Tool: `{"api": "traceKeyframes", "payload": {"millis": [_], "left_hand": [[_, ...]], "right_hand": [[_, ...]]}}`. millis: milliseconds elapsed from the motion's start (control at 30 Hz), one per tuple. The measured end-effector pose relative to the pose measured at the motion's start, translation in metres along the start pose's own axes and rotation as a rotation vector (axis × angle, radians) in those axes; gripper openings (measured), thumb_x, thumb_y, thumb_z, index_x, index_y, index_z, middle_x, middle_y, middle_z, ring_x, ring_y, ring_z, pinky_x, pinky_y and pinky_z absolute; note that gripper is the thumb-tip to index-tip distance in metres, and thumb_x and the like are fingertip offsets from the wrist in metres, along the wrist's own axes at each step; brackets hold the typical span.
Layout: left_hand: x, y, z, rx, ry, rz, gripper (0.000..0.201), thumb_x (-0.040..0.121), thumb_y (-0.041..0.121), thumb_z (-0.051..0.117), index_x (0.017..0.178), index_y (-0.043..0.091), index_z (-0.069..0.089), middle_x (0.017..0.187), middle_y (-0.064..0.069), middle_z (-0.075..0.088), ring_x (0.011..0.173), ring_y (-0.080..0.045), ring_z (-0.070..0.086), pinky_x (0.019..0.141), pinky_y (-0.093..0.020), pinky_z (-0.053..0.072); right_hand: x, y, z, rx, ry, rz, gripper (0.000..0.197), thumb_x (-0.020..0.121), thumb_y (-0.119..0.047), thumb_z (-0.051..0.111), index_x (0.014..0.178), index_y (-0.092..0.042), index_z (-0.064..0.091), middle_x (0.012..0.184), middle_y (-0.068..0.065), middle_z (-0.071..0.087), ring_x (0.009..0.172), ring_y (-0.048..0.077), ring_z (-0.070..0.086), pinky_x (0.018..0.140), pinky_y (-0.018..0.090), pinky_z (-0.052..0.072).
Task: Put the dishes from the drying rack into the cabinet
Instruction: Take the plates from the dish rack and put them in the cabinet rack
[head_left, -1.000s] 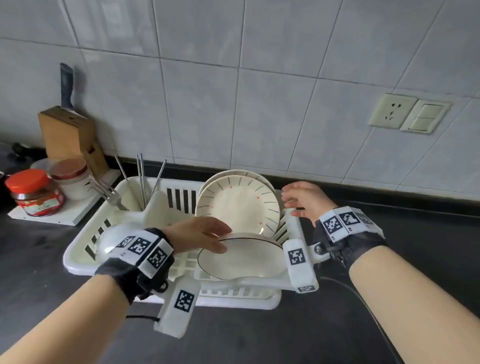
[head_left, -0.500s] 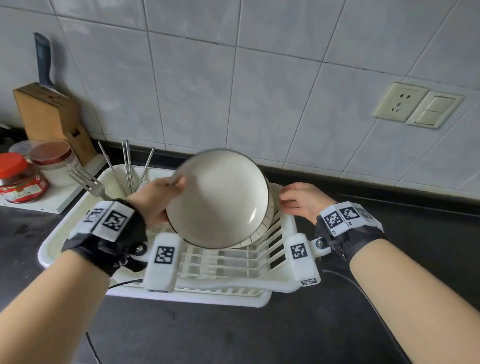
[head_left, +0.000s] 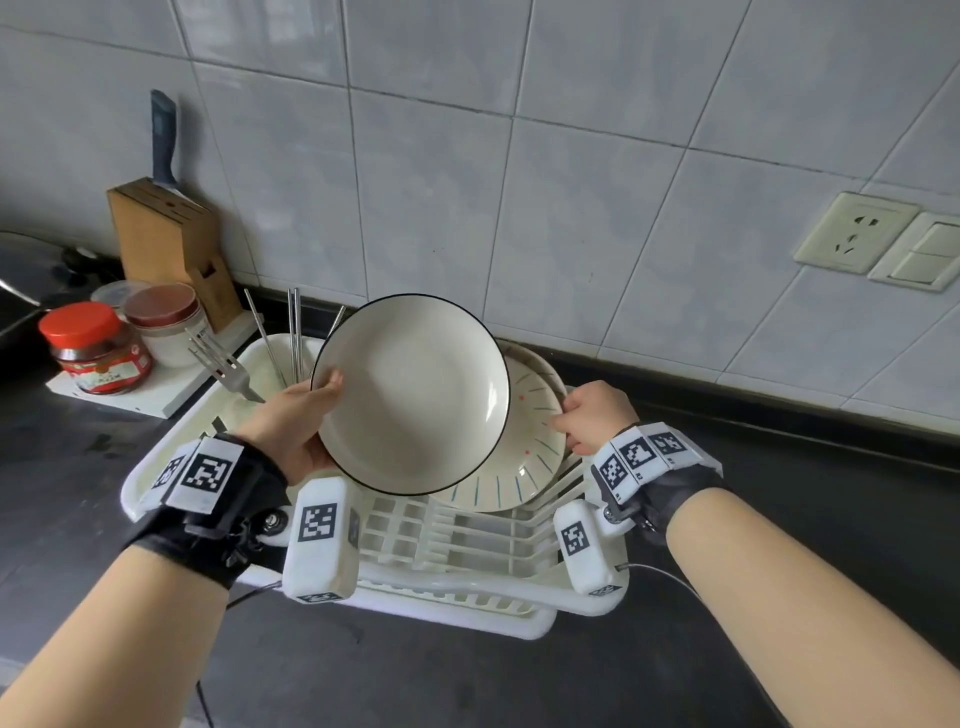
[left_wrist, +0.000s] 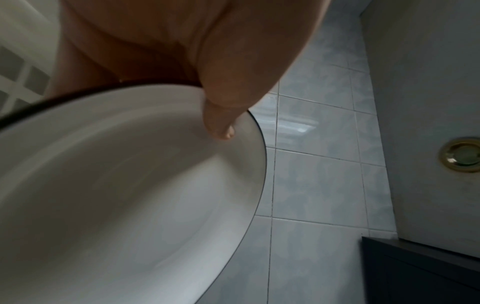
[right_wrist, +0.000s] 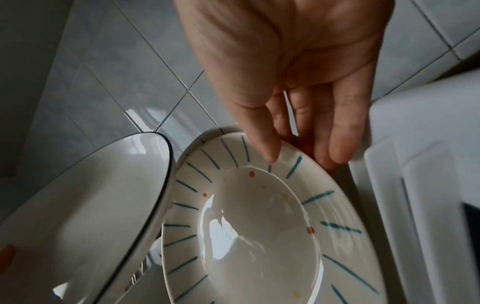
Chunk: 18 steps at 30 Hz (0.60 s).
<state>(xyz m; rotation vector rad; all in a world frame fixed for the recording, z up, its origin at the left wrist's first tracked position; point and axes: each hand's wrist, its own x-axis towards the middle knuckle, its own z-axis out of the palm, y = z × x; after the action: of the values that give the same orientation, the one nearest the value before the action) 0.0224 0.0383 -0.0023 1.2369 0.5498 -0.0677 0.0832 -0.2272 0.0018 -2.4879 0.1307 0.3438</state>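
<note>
Fingers (right_wrist: 270, 148) of R hand (head_left: 595, 415) pinch striped plate (head_left: 524, 467) rim; L hand (head_left: 291, 426) grips black-rimmed plate (head_left: 415, 400) above rack (head_left: 467, 545).

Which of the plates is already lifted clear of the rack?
The black-rimmed plate, plain white, held up by the left hand. The blue-striped plates behind it stand in the drying rack, the right hand on their rim.

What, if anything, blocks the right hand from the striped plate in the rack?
Nothing visible. The right hand already touches the striped plate at its upper rim, thumb in front and fingers behind. The black-rimmed plate, held by the left hand, is off to the left.
</note>
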Motion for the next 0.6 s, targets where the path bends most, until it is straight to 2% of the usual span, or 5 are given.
{"api": "traceKeyframes", "payload": {"millis": [133, 267, 333, 467, 600], "left_hand": [[0.001, -0.002, -0.002, -0.011, 0.003, -0.018, 0.022, 0.094, 0.031, 0.043, 0.083, 0.015, 0.054, 0.048, 0.002, 0.068, 0.041, -0.012, 0.065, 0.036, -0.032, 0.051], [0.003, -0.003, -0.002, -0.017, 0.005, -0.036, 0.021, 0.094, 0.031, 0.043, 0.083, 0.016, 0.053, 0.045, 0.004, 0.067, 0.04, -0.012, 0.065, 0.036, -0.032, 0.051], [0.003, -0.004, -0.001, -0.007, 0.002, -0.041, 0.02, 0.094, 0.031, 0.043, 0.083, 0.017, 0.053, 0.046, 0.003, 0.067, 0.04, -0.011, 0.065, 0.036, -0.033, 0.052], [0.001, -0.008, -0.002, 0.013, -0.016, -0.071, 0.019, 0.094, 0.032, 0.043, 0.086, 0.019, 0.055, 0.077, -0.005, 0.065, 0.047, -0.015, 0.067, 0.042, -0.037, 0.055], [0.001, -0.011, -0.005, 0.046, -0.006, -0.089, 0.019, 0.093, 0.032, 0.045, 0.084, 0.019, 0.056, 0.06, -0.001, 0.07, 0.046, -0.015, 0.067, 0.042, -0.037, 0.055]], "right_hand": [[0.002, -0.005, -0.001, -0.146, -0.014, -0.026, 0.021, 0.081, -0.027, 0.064, 0.08, -0.007, 0.059, 0.093, 0.015, 0.068, 0.087, 0.033, 0.067, 0.082, 0.041, 0.055], [-0.001, -0.002, -0.001, -0.168, -0.036, -0.068, 0.024, 0.086, -0.014, 0.057, 0.069, -0.022, 0.043, 0.083, 0.006, 0.061, 0.079, 0.03, 0.07, 0.055, 0.029, 0.052], [-0.005, -0.002, -0.001, -0.189, -0.048, -0.11, 0.009, 0.087, -0.011, 0.054, 0.083, -0.018, 0.05, 0.091, 0.008, 0.061, 0.081, 0.031, 0.069, 0.055, 0.028, 0.051], [-0.012, -0.009, -0.004, -0.242, -0.045, -0.238, 0.046, 0.089, -0.008, 0.048, 0.134, -0.014, 0.042, 0.121, 0.016, 0.06, 0.091, 0.034, 0.065, 0.08, 0.041, 0.056], [-0.013, -0.016, -0.017, -0.279, -0.008, -0.335, 0.029, 0.084, -0.008, 0.048, 0.109, -0.013, 0.063, 0.094, 0.01, 0.066, 0.081, 0.035, 0.066, 0.062, 0.03, 0.048]]}}
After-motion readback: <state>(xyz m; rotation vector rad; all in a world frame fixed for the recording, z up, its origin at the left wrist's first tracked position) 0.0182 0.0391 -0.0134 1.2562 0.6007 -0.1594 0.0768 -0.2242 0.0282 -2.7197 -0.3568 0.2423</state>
